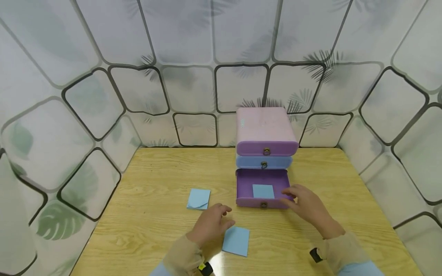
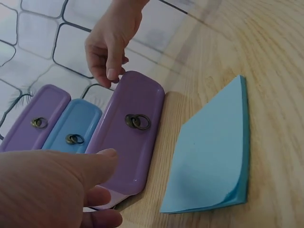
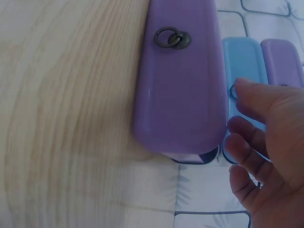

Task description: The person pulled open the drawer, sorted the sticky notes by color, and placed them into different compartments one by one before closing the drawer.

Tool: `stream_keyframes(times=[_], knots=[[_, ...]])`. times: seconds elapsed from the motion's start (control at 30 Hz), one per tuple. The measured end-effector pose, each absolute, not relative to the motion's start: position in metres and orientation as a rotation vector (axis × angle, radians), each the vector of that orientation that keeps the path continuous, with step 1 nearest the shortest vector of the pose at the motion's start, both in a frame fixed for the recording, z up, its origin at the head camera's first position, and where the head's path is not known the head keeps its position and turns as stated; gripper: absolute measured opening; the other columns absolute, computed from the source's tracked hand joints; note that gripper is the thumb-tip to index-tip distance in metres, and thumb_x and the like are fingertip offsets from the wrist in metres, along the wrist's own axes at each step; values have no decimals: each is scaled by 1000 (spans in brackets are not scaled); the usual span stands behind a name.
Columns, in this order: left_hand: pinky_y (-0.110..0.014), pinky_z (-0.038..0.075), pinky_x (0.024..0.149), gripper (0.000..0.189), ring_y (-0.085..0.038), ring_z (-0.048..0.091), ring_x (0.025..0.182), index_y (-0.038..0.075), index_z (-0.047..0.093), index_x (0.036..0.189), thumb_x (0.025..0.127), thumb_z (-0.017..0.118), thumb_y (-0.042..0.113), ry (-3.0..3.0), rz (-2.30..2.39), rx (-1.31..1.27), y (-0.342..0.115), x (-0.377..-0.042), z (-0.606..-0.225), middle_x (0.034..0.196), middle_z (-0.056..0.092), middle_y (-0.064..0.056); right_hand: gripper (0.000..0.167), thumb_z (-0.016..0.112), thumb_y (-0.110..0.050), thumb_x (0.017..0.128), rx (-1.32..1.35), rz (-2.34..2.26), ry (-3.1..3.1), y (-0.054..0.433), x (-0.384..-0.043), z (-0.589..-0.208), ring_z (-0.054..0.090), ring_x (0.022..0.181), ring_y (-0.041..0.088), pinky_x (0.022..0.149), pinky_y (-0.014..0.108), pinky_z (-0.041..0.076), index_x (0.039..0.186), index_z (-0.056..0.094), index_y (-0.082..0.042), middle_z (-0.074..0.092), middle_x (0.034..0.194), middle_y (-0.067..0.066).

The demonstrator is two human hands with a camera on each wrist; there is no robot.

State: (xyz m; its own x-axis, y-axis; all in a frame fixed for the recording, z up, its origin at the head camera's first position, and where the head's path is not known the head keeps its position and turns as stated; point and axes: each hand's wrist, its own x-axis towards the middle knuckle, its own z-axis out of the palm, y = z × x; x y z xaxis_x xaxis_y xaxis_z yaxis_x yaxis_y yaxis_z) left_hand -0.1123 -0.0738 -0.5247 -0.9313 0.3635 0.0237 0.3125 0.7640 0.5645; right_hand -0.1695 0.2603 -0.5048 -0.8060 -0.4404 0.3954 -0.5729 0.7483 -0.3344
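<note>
A small chest has a purple top drawer [image 1: 250, 148], a blue middle drawer [image 1: 248, 162] and a purple bottom drawer [image 1: 246, 202] pulled out. Inside the bottom drawer lies a blue sticky note pad [image 1: 263, 191]. My right hand [image 1: 307, 205] is at that drawer's right front corner, fingers loosely bent and holding nothing. My left hand [image 1: 212, 224] hovers over the table with nothing between thumb and fingers. Just right of it lies a second blue sticky note pad [image 1: 236, 241], seen close in the left wrist view. Another blue pad [image 1: 198, 199] with a lifted corner is farther left.
The chest's pink top [image 1: 264, 124] stands near the back edge of the wooden table [image 1: 155, 180]. Patterned curtain walls [image 1: 193, 88] rise behind and on both sides. Small metal rings hang on the drawer fronts.
</note>
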Motion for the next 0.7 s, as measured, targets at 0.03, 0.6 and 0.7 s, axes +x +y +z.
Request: stream_keyframes(times=[0.03, 0.6, 0.7], knots=[[-30, 51, 75, 40, -15, 61, 91, 11, 65, 118, 89, 68, 38, 2869, 868, 561, -74, -111, -526, 107, 62, -3, 24, 81, -21, 78, 779, 644, -2671, 262, -169, -505, 59, 77, 13, 63, 31, 50, 98, 73, -9, 65, 89, -1], [-30, 48, 83, 60, -15, 53, 95, 6, 61, 123, 82, 73, 47, 2878, 597, 651, -71, -93, -531, 106, 57, -2, 13, 80, -21, 80, 673, 660, -2774, 274, -166, -522, 59, 78, 9, 65, 31, 50, 91, 74, -17, 61, 85, -12], [-28, 48, 78, 59, -14, 50, 90, 6, 64, 118, 78, 76, 48, 2898, 559, 668, -70, -91, -532, 101, 55, -1, 11, 79, -21, 80, 670, 664, -2774, 275, -167, -523, 58, 77, 8, 66, 33, 50, 89, 74, -18, 61, 84, -13]])
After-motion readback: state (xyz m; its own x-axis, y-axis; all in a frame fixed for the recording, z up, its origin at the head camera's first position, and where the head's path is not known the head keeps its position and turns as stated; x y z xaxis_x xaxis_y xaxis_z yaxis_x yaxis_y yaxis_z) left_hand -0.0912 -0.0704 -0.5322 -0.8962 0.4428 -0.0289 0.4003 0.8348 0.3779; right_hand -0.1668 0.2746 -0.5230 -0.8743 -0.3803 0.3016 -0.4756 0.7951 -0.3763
